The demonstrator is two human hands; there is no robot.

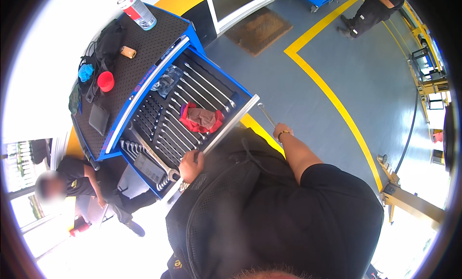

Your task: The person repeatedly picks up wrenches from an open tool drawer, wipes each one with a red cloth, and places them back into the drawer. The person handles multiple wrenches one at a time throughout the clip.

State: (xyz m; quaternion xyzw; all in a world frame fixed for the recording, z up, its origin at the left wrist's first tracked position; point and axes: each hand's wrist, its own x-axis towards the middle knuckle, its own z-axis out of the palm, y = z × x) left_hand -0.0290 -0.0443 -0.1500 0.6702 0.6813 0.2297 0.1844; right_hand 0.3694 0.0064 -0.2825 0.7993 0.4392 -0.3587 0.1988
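In my right hand (283, 129) is a combination wrench (266, 114), held out over the floor to the right of the open drawer. My left hand (191, 167) rests with curled fingers on the drawer's front edge (226, 127). Inside the drawer, several wrenches (202, 91) lie in rows in a dark tray. A red and brown cloth (199, 119) is bunched on top of some of them. Close to my left hand lies a large wrench (156, 156) set across the tray. Clear plastic packaging (167, 80) sits at the drawer's back.
On the blue tool cabinet's top (144, 43) stand a spray can (137, 10), a red cup (106, 81) and a black bag (109, 45). One person sits at left (91, 187); another stands far right (375, 12). A yellow lift arm (414, 202) is at right.
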